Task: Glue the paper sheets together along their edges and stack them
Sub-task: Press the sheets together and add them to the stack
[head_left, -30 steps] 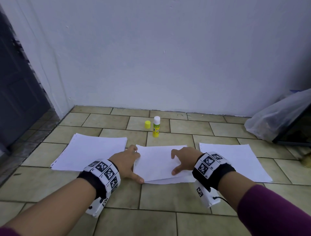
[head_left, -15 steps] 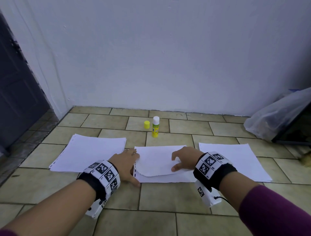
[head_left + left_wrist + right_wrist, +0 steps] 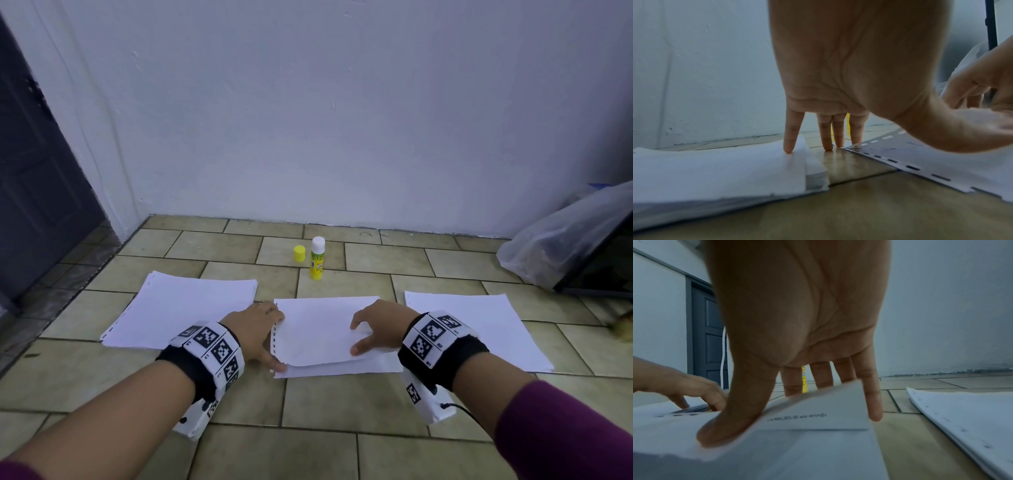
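Note:
Two white sheets lie overlapped mid-floor; the top sheet (image 3: 318,329) sits slightly skewed on the lower sheet (image 3: 342,370). My left hand (image 3: 263,334) rests at their perforated left edge, fingers straight, thumb lying across the sheet (image 3: 941,162), little finger on the left stack (image 3: 715,170). My right hand (image 3: 358,337) pinches the top sheet's right part: thumb on top, fingers behind the raised corner (image 3: 818,415), whose underside shows print. The uncapped glue stick (image 3: 317,258) stands behind the sheets, with its yellow cap (image 3: 299,253) beside it.
A left paper stack (image 3: 185,308) and a right paper stack (image 3: 479,329) flank the middle sheets on the tiled floor. A plastic bag (image 3: 565,236) and a dark panel (image 3: 606,270) sit far right. The white wall is close behind; a dark door (image 3: 34,192) is at left.
The top middle sheet, whose near edge curled up half a second ago, now lies flatter over the lower one. Both hands have stayed at its two sides.

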Demonstrator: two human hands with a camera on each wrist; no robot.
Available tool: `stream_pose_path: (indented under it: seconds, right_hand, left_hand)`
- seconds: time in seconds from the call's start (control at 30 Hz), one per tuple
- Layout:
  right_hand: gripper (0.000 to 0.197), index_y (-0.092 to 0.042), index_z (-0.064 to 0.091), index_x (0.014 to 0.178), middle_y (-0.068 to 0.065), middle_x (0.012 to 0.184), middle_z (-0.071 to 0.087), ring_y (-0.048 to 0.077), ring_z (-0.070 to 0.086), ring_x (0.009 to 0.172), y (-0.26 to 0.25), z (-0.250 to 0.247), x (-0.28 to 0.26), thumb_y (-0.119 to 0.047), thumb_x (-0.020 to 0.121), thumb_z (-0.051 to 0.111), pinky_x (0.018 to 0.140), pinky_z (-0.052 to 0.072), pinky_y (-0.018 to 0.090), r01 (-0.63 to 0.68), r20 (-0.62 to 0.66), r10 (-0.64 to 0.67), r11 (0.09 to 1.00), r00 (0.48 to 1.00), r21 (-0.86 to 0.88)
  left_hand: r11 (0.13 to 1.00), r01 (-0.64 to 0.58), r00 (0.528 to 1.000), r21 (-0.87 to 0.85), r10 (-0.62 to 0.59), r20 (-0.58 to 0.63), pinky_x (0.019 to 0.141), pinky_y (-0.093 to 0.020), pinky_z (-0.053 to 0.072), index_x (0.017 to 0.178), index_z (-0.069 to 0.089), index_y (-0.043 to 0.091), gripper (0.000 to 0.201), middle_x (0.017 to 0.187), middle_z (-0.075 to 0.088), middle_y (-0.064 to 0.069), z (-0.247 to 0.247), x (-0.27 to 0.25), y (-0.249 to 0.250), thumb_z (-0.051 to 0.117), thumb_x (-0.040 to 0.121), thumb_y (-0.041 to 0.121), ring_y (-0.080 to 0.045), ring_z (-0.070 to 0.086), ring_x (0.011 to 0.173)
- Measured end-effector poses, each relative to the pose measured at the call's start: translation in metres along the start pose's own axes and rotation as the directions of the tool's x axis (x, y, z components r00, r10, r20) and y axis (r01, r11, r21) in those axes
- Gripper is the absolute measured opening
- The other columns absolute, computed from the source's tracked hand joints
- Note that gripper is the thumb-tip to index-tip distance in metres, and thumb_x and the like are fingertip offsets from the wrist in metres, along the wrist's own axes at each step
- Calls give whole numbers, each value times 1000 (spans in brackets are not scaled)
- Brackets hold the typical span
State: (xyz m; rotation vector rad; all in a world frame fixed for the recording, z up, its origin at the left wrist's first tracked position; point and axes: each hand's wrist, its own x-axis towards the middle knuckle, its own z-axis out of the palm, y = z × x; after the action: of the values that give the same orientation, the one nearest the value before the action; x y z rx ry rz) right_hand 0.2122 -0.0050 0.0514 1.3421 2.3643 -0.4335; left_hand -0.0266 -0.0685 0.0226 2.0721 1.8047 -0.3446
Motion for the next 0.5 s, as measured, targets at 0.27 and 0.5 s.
stream_pose_path:
  seconds: [0.27,0.5]
  right_hand:
    - [67,-29,48,132,-1,133,51,19,48,122,4,5,-2,-58,75,69,100,40,33,13,2,-13,999,1000,36]
    - [74,-24,38,136,3,131,48,24,44,121,-1,21,-3,-51,76,72,98,41,37,12,-27,-12,1000,1000,-10]
  left_hand:
    - [998,0,1000,59,1,-22,108,-37,35,148,23,20,97,151,18,2,1,2,0,75,73,51,-16,21,140]
    - [989,67,993,132,-53,-103,96,-34,40,142,22,14,104,140,23,-2,2,3,5,80,65,52,-18,29,130]
